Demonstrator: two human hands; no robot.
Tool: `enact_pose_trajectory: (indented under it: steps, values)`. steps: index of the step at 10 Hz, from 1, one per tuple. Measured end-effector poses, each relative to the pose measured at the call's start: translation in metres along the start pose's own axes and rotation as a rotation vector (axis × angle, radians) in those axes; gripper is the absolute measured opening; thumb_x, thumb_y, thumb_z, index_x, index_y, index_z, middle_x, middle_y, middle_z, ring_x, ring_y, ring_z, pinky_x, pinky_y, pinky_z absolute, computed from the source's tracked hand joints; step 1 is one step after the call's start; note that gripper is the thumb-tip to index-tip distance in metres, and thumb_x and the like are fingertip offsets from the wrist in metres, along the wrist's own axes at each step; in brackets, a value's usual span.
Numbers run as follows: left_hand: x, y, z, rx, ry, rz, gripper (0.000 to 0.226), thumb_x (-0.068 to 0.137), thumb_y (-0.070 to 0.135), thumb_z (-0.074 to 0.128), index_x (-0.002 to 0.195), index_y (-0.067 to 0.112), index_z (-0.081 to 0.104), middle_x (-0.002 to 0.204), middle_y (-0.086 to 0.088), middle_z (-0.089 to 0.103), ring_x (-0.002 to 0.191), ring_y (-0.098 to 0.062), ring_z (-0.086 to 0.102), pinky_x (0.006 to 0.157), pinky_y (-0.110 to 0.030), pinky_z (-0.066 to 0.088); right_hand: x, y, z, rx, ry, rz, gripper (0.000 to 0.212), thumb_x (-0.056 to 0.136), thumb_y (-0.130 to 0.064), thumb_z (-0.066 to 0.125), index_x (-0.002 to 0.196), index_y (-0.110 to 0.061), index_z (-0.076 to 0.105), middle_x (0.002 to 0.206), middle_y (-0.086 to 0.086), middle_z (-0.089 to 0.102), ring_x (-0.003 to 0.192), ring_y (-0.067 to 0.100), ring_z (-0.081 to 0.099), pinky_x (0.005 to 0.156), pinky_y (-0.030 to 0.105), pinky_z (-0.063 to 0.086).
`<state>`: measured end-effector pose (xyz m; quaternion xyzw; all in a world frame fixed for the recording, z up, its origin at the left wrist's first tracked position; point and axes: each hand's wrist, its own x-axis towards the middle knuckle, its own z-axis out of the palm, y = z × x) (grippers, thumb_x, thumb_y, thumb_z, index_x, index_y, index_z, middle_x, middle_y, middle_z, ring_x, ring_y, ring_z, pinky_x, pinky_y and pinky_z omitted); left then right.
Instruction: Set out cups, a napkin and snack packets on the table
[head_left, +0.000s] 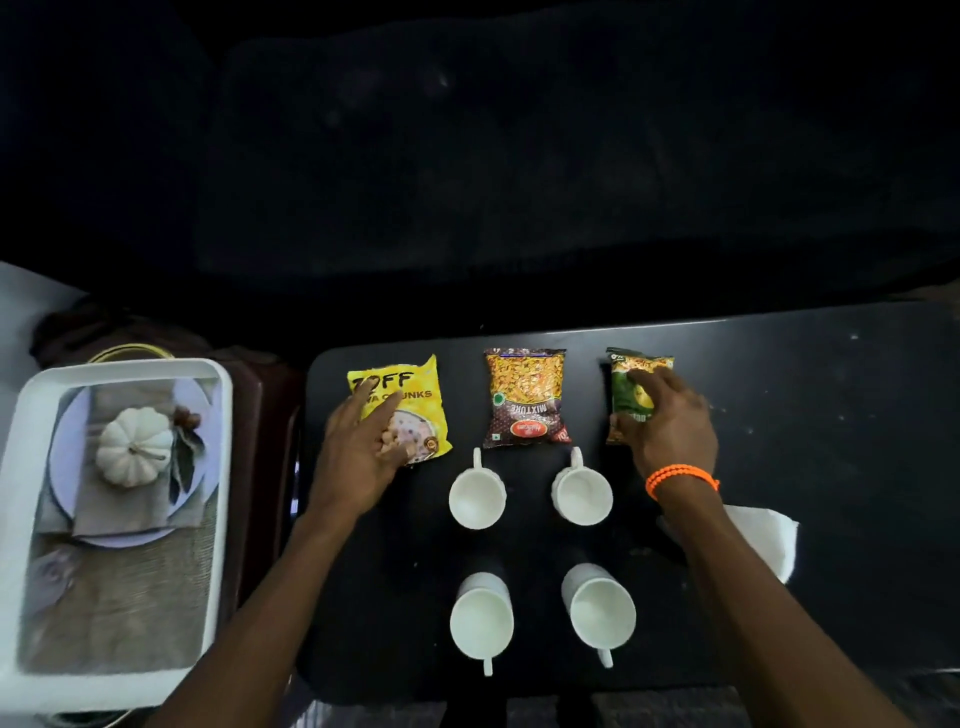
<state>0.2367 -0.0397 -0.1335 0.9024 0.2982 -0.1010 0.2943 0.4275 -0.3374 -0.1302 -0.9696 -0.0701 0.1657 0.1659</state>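
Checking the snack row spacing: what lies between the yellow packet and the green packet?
In the head view, the brown mixture packet lies flat between the yellow packet and the green packet, with bare black table on either side of it.

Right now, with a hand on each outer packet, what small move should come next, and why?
Probably lift both hands away. The left hand lies on the yellow packet and the right hand on the green packet; both packets already lie flat in a row with the middle packet, above four cups.
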Motion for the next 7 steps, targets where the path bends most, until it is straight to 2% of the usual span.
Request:
enact_pose_trajectory:
  steps: [1, 3, 5, 6, 7]
  values:
    - [0.006, -0.003, 0.002, -0.008, -0.017, 0.023, 0.072, 0.086, 0.022, 0.082, 0.152, 0.029, 0.053, 0.171, -0.001, 0.027, 0.154, -0.031, 0.027, 0.122, -0.05, 0.033, -0.003, -0.005, 0.001, -0.026, 0.015, 0.006, 0.059, 0.084, -0.02, 0.081, 0.139, -0.024, 0.061, 0.152, 0.008, 0.051, 0.133, 0.041, 0.045, 0.094, 0.057, 0.054]
    - [0.007, -0.007, 0.0, -0.031, -0.038, 0.029, 0.074, 0.085, 0.02, 0.083, 0.152, 0.03, 0.052, 0.172, 0.001, 0.026, 0.157, -0.029, 0.024, 0.123, -0.051, 0.033, -0.006, -0.004, 0.003, -0.101, 0.009, 0.002, 0.062, 0.085, -0.018, 0.079, 0.143, -0.024, 0.057, 0.155, 0.008, 0.046, 0.135, 0.04, 0.043, 0.091, 0.058, 0.055]
    - [0.008, -0.008, -0.001, -0.013, -0.044, 0.036, 0.073, 0.085, 0.029, 0.082, 0.152, 0.03, 0.053, 0.172, 0.0, 0.027, 0.158, -0.029, 0.023, 0.124, -0.051, 0.031, -0.008, -0.002, 0.0, -0.107, -0.021, -0.029, 0.061, 0.088, -0.029, 0.078, 0.145, -0.024, 0.055, 0.155, 0.009, 0.045, 0.134, 0.04, 0.043, 0.093, 0.057, 0.054]
    - [0.008, -0.005, -0.006, 0.024, -0.013, 0.03, 0.074, 0.085, 0.044, 0.08, 0.152, 0.032, 0.051, 0.17, 0.0, 0.032, 0.158, -0.03, 0.025, 0.121, -0.058, 0.033, -0.006, -0.002, -0.006, -0.072, 0.047, -0.082, 0.055, 0.091, -0.035, 0.073, 0.141, -0.017, 0.058, 0.149, 0.013, 0.052, 0.131, 0.041, 0.047, 0.097, 0.055, 0.053]
    - [0.012, 0.003, -0.015, 0.064, 0.077, 0.028, 0.071, 0.092, 0.062, 0.061, 0.156, 0.035, 0.044, 0.171, 0.001, 0.03, 0.159, -0.027, 0.023, 0.12, -0.06, 0.032, -0.001, -0.008, -0.015, -0.094, 0.166, -0.238, 0.05, 0.094, -0.036, 0.068, 0.137, -0.012, 0.061, 0.142, 0.018, 0.059, 0.128, 0.039, 0.052, 0.103, 0.052, 0.05]
